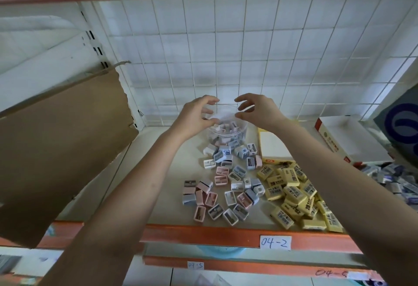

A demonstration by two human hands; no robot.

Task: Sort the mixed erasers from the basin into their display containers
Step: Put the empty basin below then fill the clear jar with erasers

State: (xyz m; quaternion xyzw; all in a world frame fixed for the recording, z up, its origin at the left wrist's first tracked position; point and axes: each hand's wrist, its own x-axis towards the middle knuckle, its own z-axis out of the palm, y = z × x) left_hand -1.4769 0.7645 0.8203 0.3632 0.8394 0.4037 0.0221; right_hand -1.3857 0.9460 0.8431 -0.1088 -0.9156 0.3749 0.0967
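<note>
Both hands are up at the top of the clear jar [226, 136], which stands upright near the back of the shelf [162, 172], just in front of the wire grid. L hand [199, 113] has its fingers arched over the rim's left side w/ the thumb under; R hand [256, 111] mirrors it on the right, thumb tip at the rim. Both are curled round the jar's mouth. Whether they also hold a clear lid can't be told, since the plastic is too see-through. The jar is already part full of small pastel pieces. The rest of the pastel pieces [226, 186] lie loose on the shelf btwn jar and front edge, i.e. toward the person from both hands, roughly centred. The yellow erasers [291, 190] are heaped to the right of those, beside a yellow box [273, 147], so they're closer to the R hand. Key relation: jar mouth faces straight up and the loose stock sits below and nearer than the hands. Next pick prob. means one hand drawing back toward the body while the other steadies the jar.
</note>
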